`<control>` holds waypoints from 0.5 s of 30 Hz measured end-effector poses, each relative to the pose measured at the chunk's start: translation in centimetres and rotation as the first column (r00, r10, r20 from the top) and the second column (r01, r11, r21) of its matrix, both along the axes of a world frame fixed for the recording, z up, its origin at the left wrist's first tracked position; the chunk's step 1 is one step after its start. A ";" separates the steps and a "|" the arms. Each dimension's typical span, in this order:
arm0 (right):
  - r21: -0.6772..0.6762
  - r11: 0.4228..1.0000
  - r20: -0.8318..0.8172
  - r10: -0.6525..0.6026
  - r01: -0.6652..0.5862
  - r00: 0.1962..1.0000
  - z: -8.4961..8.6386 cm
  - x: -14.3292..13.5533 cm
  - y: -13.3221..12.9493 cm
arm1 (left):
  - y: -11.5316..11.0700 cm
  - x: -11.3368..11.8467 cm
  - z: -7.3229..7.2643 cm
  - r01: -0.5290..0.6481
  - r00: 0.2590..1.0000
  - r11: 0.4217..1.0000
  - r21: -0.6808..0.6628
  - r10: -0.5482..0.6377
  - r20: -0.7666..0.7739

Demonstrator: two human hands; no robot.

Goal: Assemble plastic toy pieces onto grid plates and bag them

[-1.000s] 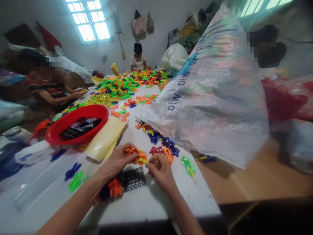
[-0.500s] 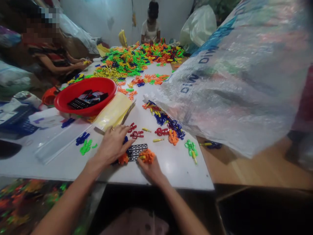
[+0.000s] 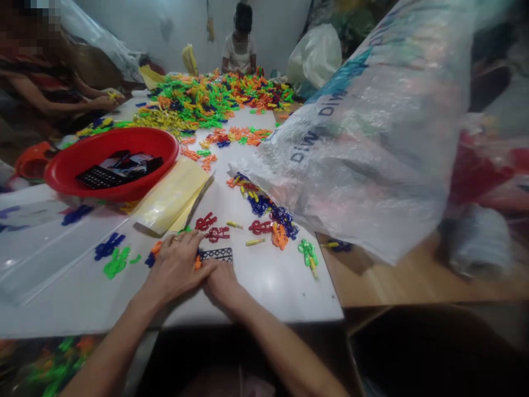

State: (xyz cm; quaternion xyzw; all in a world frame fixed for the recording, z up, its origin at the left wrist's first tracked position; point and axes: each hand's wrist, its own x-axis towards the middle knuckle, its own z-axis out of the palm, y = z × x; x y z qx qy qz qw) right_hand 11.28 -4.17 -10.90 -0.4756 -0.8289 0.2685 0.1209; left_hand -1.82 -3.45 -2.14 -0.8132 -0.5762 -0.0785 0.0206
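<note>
My left hand (image 3: 176, 264) lies palm down near the table's front edge, fingers curled over small plastic figures that are mostly covered. A bit of an orange figure (image 3: 198, 262) shows between its thumb and fingers. My right hand (image 3: 222, 282) meets it at the thumb, its fingers bent and mostly hidden; what they hold is out of sight. Just beyond the hands lies a black perforated plate (image 3: 223, 254), partly covered by the right hand. An orange and blue piece (image 3: 154, 253) sits left of my left hand. Dark red figures (image 3: 217, 234) lie beyond the fingers.
A red basin (image 3: 111, 190) holding black plates stands at left, beside a yellow sheet (image 3: 171, 196). A large plastic sack (image 3: 351, 165) leans over the right side. Colourful figures (image 3: 202, 99) are heaped at the far end, where two people sit. A green figure (image 3: 308, 253) lies near the right edge.
My right hand has moved left against my left hand, and the orange figure it held is now hidden. The view has turned right, so the table contents sit further left.
</note>
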 end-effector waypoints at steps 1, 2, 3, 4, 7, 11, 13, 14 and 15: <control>-0.043 0.998 -0.040 0.051 -0.053 0.998 0.5 0.6 0.6 | 0.0 0.0 -0.1 -0.006 1.000 1.000 0.009 0.006 -0.017; -0.093 0.989 -0.095 0.107 -0.116 0.990 1.1 1.7 1.3 | 0.0 0.0 -0.2 0.000 1.000 1.000 0.015 0.001 -0.029; -0.128 0.979 -0.147 0.136 -0.156 0.980 1.8 3.3 2.1 | -0.1 0.1 -0.4 0.017 0.999 1.000 0.018 -0.017 -0.039; -0.143 0.976 -0.177 0.140 -0.166 0.974 2.5 5.1 3.1 | -0.2 0.3 -0.5 0.040 0.998 0.999 0.024 -0.039 -0.046; 0.007 0.989 0.034 -0.148 0.148 0.988 4.0 10.3 6.5 | -0.4 1.5 -0.8 0.096 0.995 0.995 0.035 -0.094 -0.045; 0.175 0.977 0.380 -0.182 0.123 0.907 4.0 11.9 10.3 | -0.2 3.2 -0.5 0.126 0.992 0.992 -0.020 -0.126 0.003; 0.213 0.977 0.438 -0.113 0.019 0.892 3.7 10.8 11.1 | 0.9 3.1 0.5 0.159 0.986 0.985 -0.062 -0.156 0.052; 0.229 0.973 0.455 -0.096 -0.012 0.885 3.6 10.2 11.3 | 1.8 3.0 1.1 0.174 0.983 0.982 -0.074 -0.168 0.079; 0.239 0.971 0.467 -0.085 -0.033 0.880 3.6 9.7 11.3 | 3.0 2.8 1.7 0.179 0.980 0.980 -0.082 -0.171 0.100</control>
